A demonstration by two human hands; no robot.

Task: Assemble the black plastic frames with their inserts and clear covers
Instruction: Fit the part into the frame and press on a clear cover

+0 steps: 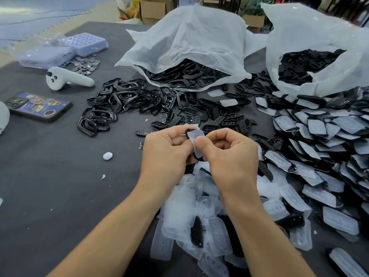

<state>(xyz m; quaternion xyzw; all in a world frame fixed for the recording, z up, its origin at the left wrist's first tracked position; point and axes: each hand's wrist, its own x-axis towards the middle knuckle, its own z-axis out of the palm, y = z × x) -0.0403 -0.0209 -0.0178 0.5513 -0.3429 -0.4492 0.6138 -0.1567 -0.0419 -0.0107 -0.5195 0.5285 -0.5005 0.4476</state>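
Above the table's middle, my left hand (166, 150) grips a black plastic frame (188, 130), mostly hidden behind the fingers. My right hand (229, 154) pinches a clear cover (196, 139) with thumb and forefinger and holds it against the frame. Loose black frames (111, 104) lie heaped to the upper left. Black inserts (199, 116) are scattered just beyond my hands. A pile of clear covers (191, 212) lies under my forearms. Assembled pieces (319, 136) with covers on fill the right side.
Two white plastic bags (191, 43) (311, 37) hold more black parts at the back. A white controller (65, 77), a phone (38, 105), clear trays (65, 50) and several metal discs (85, 64) lie at the left. One disc (107, 156) lies on the dark table (50, 186).
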